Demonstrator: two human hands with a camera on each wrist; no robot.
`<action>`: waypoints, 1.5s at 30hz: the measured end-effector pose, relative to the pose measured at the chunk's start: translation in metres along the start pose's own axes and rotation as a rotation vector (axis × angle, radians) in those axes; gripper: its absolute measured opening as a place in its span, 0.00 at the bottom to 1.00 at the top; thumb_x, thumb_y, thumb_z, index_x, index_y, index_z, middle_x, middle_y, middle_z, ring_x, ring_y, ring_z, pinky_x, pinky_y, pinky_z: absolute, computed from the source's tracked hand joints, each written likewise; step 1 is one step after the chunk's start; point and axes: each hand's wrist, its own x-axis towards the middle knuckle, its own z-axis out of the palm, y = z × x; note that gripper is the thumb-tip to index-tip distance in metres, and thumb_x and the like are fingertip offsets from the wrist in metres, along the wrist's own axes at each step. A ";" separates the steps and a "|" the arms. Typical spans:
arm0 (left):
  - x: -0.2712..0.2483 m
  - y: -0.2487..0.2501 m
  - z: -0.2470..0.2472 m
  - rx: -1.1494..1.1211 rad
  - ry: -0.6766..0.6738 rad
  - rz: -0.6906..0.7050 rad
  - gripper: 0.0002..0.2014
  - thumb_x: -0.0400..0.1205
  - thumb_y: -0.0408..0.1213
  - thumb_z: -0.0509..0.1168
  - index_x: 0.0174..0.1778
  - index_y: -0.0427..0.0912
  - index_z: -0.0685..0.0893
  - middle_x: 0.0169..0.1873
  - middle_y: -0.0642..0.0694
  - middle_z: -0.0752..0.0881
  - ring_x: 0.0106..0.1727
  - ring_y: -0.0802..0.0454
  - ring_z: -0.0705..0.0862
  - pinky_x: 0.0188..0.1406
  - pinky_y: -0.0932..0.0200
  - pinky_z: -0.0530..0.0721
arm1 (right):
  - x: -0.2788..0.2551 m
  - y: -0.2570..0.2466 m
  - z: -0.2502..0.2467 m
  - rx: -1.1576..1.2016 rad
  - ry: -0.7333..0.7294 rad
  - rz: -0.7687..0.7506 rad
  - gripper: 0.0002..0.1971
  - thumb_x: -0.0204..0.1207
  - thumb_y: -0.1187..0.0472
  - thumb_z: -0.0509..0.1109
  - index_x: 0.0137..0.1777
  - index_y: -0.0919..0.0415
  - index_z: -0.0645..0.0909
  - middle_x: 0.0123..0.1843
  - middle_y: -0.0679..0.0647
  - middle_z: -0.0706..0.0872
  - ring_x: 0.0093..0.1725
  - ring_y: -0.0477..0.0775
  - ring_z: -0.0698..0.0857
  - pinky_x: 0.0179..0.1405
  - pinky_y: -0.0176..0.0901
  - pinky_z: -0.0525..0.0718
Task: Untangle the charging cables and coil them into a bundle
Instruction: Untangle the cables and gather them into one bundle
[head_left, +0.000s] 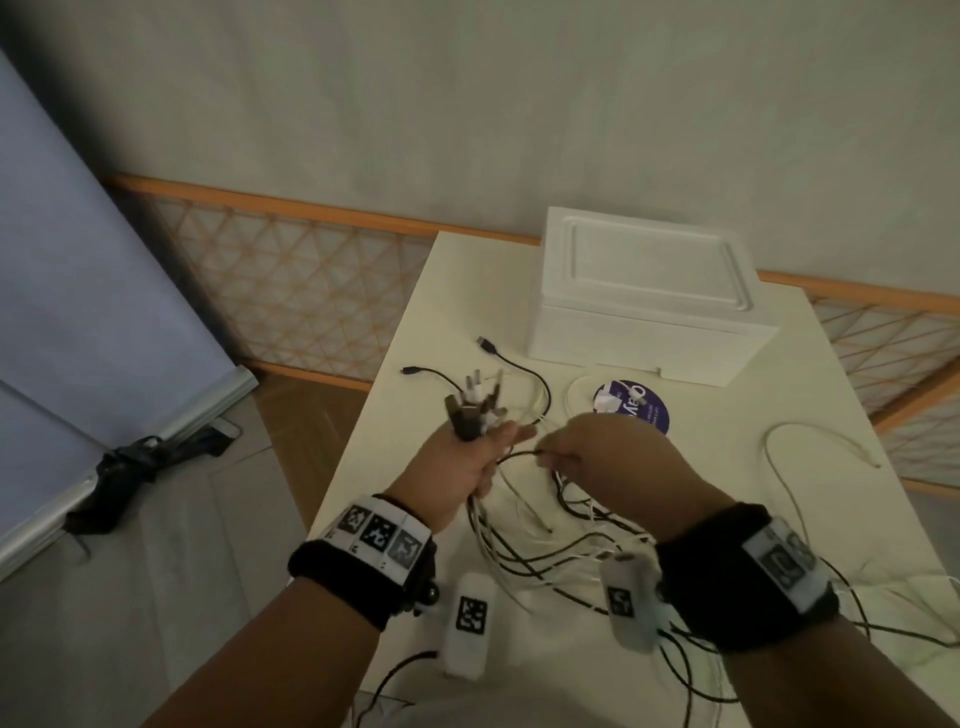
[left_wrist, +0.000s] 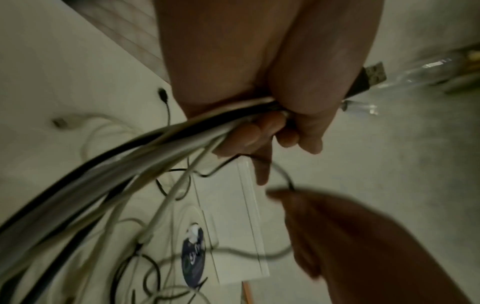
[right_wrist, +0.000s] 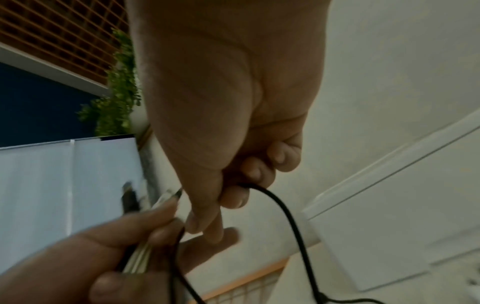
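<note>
Several black and white charging cables hang in a tangle over the cream table. My left hand grips a bunch of them, with their plug ends sticking up above the fist; the left wrist view shows the cable bunch running through that fist and a USB plug poking out. My right hand pinches one black cable just to the right of the left hand; in the right wrist view that black cable loops down from the curled fingers.
A white foam box stands at the back of the table. In front of it lie a purple round disc, a loose black cable and, at the right, a white cable. A folded screen leans at the left.
</note>
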 end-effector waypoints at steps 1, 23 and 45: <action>-0.001 0.002 0.007 0.082 -0.044 0.004 0.09 0.85 0.38 0.62 0.39 0.42 0.82 0.20 0.52 0.79 0.20 0.56 0.64 0.23 0.58 0.63 | 0.006 -0.007 -0.004 0.040 0.040 -0.021 0.14 0.81 0.46 0.61 0.60 0.49 0.83 0.51 0.49 0.87 0.53 0.50 0.84 0.50 0.45 0.80; 0.010 0.002 -0.035 -0.389 0.216 0.033 0.14 0.86 0.39 0.58 0.33 0.45 0.72 0.25 0.52 0.76 0.14 0.61 0.61 0.13 0.68 0.60 | -0.022 0.052 -0.069 0.686 0.921 0.085 0.20 0.73 0.67 0.69 0.41 0.34 0.85 0.40 0.42 0.89 0.45 0.50 0.88 0.55 0.45 0.84; -0.018 0.001 0.039 -0.506 0.401 0.059 0.17 0.83 0.45 0.62 0.28 0.46 0.79 0.33 0.44 0.91 0.13 0.59 0.63 0.17 0.68 0.65 | -0.124 0.159 -0.063 -0.033 0.478 0.683 0.22 0.69 0.60 0.71 0.63 0.66 0.82 0.65 0.68 0.79 0.64 0.70 0.78 0.65 0.61 0.77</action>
